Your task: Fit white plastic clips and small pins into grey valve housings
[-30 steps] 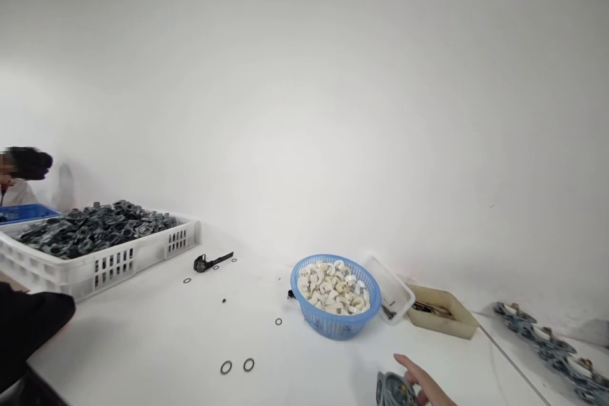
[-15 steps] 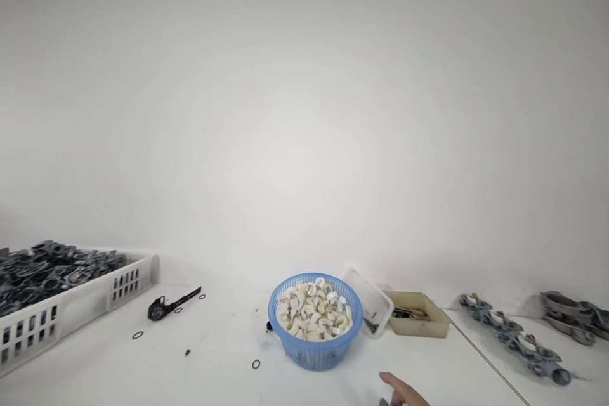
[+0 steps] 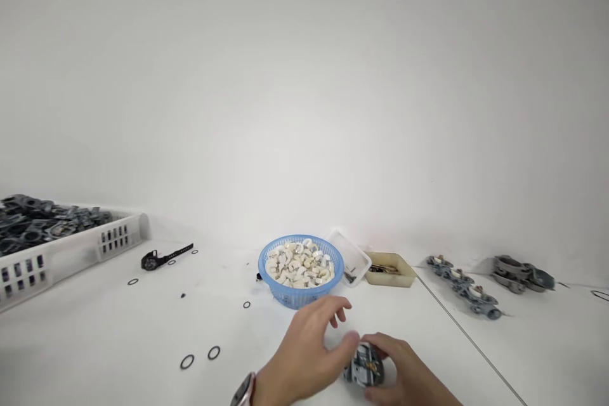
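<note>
My right hand (image 3: 399, 365) grips a rounded grey plastic part (image 3: 364, 365) with a brass-coloured piece on its face, low in the view. Fingers and thumb wrap its right side. My left hand (image 3: 311, 346) is open, its fingers curved and apart, with the thumb tip right by the top left of the grey part; whether it touches cannot be told. A watch (image 3: 243, 390) is on the left wrist. Just beyond the left hand stands a blue basket (image 3: 290, 297) full of white curved pieces (image 3: 299, 263).
A white crate (image 3: 71, 260) of grey parts stands at left, near a black wristwatch (image 3: 155, 260). Black rings (image 3: 187, 361) lie on the white table. Behind are a clear tray (image 3: 354, 260) and a beige box (image 3: 392, 276). Grey assemblies (image 3: 464, 285) lie at right.
The view has tilted down, so the table's things sit higher. My left hand has come into view, and my right hand now shows more fully with the grey part.
</note>
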The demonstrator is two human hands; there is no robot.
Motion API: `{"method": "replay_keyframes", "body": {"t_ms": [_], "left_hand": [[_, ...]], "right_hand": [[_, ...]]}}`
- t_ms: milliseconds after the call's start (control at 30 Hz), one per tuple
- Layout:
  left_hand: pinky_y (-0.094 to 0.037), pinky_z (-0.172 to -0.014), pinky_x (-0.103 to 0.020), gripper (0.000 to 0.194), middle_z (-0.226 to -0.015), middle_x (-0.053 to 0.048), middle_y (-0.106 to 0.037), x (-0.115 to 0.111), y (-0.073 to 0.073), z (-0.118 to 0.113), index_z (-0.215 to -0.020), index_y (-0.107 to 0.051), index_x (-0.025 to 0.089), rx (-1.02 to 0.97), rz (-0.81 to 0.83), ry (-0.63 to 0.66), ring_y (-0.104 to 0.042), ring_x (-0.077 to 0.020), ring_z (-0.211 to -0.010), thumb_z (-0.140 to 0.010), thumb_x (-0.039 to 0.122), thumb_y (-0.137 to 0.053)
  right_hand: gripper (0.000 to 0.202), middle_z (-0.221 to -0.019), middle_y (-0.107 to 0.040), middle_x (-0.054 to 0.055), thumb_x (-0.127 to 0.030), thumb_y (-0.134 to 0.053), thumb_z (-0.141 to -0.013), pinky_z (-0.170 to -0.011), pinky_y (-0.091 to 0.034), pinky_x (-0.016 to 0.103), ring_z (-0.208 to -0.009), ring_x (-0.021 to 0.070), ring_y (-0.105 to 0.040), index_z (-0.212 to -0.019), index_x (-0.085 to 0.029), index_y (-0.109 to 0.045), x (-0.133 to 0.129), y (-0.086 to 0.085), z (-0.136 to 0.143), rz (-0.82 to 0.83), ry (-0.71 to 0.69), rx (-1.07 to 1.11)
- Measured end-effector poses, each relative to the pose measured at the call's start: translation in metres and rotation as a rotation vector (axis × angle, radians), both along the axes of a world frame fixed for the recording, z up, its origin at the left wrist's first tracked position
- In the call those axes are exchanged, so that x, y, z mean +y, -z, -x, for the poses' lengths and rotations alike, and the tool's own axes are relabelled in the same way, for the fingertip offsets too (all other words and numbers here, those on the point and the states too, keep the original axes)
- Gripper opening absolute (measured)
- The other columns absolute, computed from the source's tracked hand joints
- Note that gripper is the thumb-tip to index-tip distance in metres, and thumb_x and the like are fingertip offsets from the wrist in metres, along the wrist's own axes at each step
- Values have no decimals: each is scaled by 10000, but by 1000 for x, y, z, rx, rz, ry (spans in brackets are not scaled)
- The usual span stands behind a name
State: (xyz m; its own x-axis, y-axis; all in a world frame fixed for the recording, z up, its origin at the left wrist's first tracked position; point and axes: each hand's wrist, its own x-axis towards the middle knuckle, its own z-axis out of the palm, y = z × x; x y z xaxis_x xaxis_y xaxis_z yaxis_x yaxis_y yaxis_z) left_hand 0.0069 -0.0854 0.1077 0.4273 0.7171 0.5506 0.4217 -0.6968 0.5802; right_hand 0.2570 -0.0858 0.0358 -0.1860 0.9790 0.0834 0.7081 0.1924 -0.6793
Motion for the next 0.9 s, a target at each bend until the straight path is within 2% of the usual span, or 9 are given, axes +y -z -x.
{"method": "replay_keyframes", "body": {"t_ms": [67, 133, 233, 367, 467, 567, 733, 800, 900], "left_hand": [[-514, -997, -438, 763, -1337, -89, -630, 20, 17, -8, -1441, -511, 269, 247, 73, 122, -625, -318, -1152, -768, 494, -790], [-505, -1005, -460, 907, -1380, -96, -607, 36, 38, -12, -1461, -489, 282, 374, 59, 168, -617, -347, -1161, -658, 498, -853], [-511, -962, -409, 701, -1222, -45, -688, 49, 61, -17, -1335, -585, 304, 390, 40, 135, -659, -307, -1057, -687, 403, -835], [-517, -906, -327, 479, -1106, -4, -728, 54, 74, -19, -1205, -658, 309, 269, 94, 78, -685, -262, -1002, -749, 345, -800], [-529, -916, -335, 561, -1141, -20, -733, 65, 87, -20, -1239, -662, 307, 240, 156, 73, -692, -290, -1038, -723, 399, -861], [-535, -936, -351, 608, -1204, -68, -719, 83, 105, -24, -1299, -650, 293, 270, 158, 116, -690, -322, -1083, -750, 440, -865], [-545, -926, -343, 485, -1197, -72, -728, 100, 130, -37, -1306, -658, 324, 272, 159, 147, -690, -321, -1104, -849, 427, -784], [-549, -938, -361, 430, -1202, -68, -733, 101, 135, -45, -1306, -667, 351, 277, 174, 154, -693, -321, -1103, -895, 455, -737], [-564, -902, -418, 363, -1233, -78, -725, 103, 139, -56, -1311, -673, 384, 299, 210, 114, -693, -353, -1093, -966, 486, -623]], "right_hand": [[616, -1264, -710, 82, -312, -736, -684, -1052, -498, 407, -1177, 329, -630, -1294, -240, -685, 6, 3, 4, -101, -41, -36], [589, -1208, -734, 86, -274, -695, -696, -981, -533, 385, -1072, 304, -671, -1282, -211, -687, 14, 6, 8, -166, -74, -37], [570, -1216, -734, 92, -292, -694, -716, -975, -537, 376, -1069, 301, -678, -1278, -192, -690, 24, 9, 10, -197, -88, -7], [620, -1266, -709, 106, -520, -719, -794, -997, -532, 371, -1127, 321, -661, -1341, -234, -671, 33, 10, 5, -126, -70, -33], [680, -1112, -729, 95, -646, -671, -822, -933, -554, 357, -1050, 305, -674, -1379, -256, -647, 46, 0, 0, -120, -32, -76], [594, -1102, -698, 85, -665, -563, -912, -920, -542, 343, -1044, 275, -653, -1336, -260, -655, 70, -27, 8, -239, -51, -95], [398, -1161, -685, 91, -424, -432, -1036, -969, -512, 367, -1088, 240, -630, -1315, -226, -637, 136, -79, 58, -396, -212, -406], [326, -1170, -696, 77, -297, -473, -1018, -989, -504, 361, -1122, 230, -624, -1273, -226, -665, 166, -86, 80, -389, -251, -489], [277, -1173, -698, 82, -142, -571, -960, -1010, -499, 402, -1168, 247, -612, -1197, -204, -699, 201, -80, 108, -374, -268, -615]]}}
